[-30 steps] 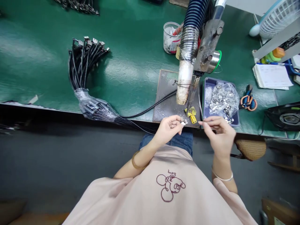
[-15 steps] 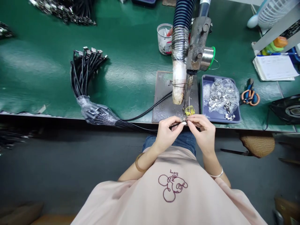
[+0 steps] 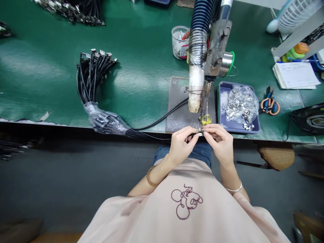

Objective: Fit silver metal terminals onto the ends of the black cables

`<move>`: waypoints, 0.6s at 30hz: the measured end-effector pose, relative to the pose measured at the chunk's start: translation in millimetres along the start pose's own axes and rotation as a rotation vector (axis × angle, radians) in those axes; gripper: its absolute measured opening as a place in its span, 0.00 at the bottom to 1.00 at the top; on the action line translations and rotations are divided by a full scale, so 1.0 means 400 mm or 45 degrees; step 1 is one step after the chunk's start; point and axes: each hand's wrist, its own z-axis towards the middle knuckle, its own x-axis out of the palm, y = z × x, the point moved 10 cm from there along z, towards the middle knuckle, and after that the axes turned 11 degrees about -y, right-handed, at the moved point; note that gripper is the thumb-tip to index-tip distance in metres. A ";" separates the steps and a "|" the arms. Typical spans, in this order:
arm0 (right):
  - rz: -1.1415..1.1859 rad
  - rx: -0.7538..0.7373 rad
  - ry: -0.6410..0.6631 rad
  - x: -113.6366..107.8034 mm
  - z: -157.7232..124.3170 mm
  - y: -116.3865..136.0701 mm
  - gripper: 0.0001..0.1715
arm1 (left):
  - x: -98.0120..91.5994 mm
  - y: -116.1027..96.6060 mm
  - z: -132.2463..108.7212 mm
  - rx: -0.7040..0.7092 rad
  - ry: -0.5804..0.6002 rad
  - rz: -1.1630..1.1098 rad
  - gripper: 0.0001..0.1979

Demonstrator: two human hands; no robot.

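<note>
My left hand point(image 3: 182, 144) is closed in a pinch on the end of a black cable, at the front edge of the bench. My right hand point(image 3: 220, 141) meets it fingertip to fingertip, pinching something small at the cable's end that the fingers mostly hide. A bundle of black cables point(image 3: 88, 79), partly wrapped in clear plastic, lies to the left, with metal connectors at its far end. Just beyond my fingers are a yellow sponge point(image 3: 205, 119) and a grey board point(image 3: 177, 116). A soldering iron point(image 3: 207, 94) points down above the board.
A ribbed hose point(image 3: 202, 17) with a white nozzle hangs beside the iron. The solder spool point(image 3: 227, 63) sits right of it. A blue tray point(image 3: 221, 126) holds a bag of small metal parts point(image 3: 241, 103). Cutters point(image 3: 270, 103), a tub point(image 3: 178, 44) and a fan point(image 3: 296, 17) stand around.
Both hands stay pinched together in nearly the same place, with slight finger movement at the cable end. The view has shifted slightly, so the hose and iron appear a little farther right.
</note>
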 end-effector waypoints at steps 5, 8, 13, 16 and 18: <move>-0.075 -0.032 0.006 -0.001 -0.005 0.009 0.04 | 0.001 -0.023 -0.006 0.205 0.011 0.134 0.09; -0.200 -0.131 -0.021 -0.006 -0.011 0.035 0.05 | 0.010 -0.034 -0.013 0.314 0.045 0.158 0.10; -0.024 -0.062 -0.065 -0.005 -0.022 0.037 0.05 | 0.031 0.023 -0.017 -0.097 0.160 -0.139 0.10; -0.012 -0.078 -0.095 -0.001 -0.023 0.031 0.04 | 0.050 0.070 -0.031 -0.490 0.243 -0.428 0.11; -0.028 -0.089 -0.106 -0.001 -0.019 0.026 0.03 | 0.050 0.088 -0.031 -0.652 0.234 -0.581 0.11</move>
